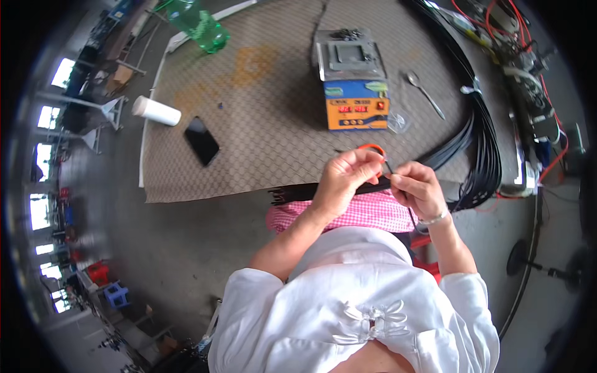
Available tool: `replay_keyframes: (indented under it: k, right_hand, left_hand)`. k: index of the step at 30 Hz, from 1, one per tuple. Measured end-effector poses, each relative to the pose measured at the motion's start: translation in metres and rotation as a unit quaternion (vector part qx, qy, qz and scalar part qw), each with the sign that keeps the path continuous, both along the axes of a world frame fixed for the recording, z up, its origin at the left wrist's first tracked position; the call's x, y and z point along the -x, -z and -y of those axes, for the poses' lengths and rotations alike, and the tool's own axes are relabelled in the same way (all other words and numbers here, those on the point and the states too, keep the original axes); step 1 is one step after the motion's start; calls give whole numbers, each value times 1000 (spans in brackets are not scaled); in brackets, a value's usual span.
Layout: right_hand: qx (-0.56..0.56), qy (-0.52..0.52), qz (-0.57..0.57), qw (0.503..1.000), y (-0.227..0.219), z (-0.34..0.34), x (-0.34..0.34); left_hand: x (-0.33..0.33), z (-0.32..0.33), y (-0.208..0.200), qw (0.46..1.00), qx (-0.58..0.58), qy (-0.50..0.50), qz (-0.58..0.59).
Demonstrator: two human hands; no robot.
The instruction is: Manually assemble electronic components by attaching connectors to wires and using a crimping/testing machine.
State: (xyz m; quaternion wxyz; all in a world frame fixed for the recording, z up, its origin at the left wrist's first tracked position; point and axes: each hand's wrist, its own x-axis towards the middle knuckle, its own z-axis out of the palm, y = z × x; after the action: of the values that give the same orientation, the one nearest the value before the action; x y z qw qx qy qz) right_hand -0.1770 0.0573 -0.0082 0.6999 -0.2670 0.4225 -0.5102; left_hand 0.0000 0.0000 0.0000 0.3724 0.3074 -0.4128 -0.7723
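Observation:
My left hand (pixel 348 181) is closed around a small tool with an orange looped handle (pixel 374 148). A short dark tip pokes out past the fingers on its left; its exact kind is hidden by the hand. Just to the right, my right hand (pixel 418 188) pinches a thin black cable (pixel 410 217), which hangs down beside the wrist. The cable's end lies between the two hands, close to the tool. Both hands are above the table's near edge, over a pink checked cloth (pixel 348 212) on my lap.
Beyond the hands stands a blue and orange heating unit (pixel 356 105) with a metal top. A spoon (pixel 426 94) and a bundle of black cables (pixel 488 149) lie to its right. At left are a phone (pixel 201 142), a white roll (pixel 157 111) and a green bottle (pixel 200 26).

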Motion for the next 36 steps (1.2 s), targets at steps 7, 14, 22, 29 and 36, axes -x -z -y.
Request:
replay_keyframes:
  k: [7, 14, 22, 29, 36]
  right_hand:
    - [-6, 4, -53, 999, 3, -1, 10]
    - [-41, -57, -48, 996, -7, 0, 11]
    - [23, 30, 5, 999, 2, 0, -7]
    - [-23, -27, 211, 977, 16, 4, -8]
    - [-22, -22, 132, 991, 11, 7, -4]
  left_hand:
    - [13, 1, 4, 1000, 22, 6, 15]
    - [6, 5, -1, 998, 37, 18, 43]
    - [27, -3, 6, 992, -11, -112, -49]
    - [32, -8, 16, 964, -169, -55, -198]
    - [21, -6, 22, 978, -137, -36, -152]
